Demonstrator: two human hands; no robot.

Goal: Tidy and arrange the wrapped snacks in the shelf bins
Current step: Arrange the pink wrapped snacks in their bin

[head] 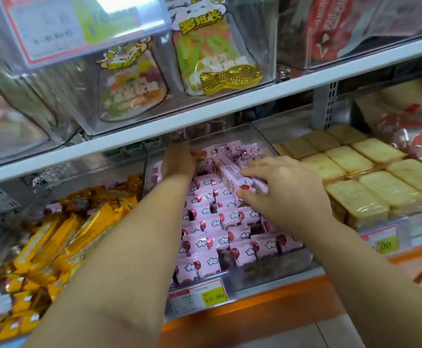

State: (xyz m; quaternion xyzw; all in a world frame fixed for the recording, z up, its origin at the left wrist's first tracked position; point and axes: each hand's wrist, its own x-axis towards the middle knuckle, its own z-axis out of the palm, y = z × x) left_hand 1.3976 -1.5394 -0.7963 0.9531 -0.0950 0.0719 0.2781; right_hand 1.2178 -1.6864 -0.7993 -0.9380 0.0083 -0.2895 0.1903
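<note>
Forearms (119,259) near cam; R hand (282,189) grip pinches pink packets (232,175); L hand (180,160) grip hidden, can't tell.

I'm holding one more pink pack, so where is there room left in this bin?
Likeliest at the front right corner of the clear bin, between the last pink packs and its front wall. Its left rows run to the front; the yellow cakes and orange packs alongside look full.

I read 罗班长 on the candy bag (200,46) at upper centre, 15 80 on the price tag (198,295) fronting the pink snack bin (267,273), and 00 on the tag at right (383,243).
</note>
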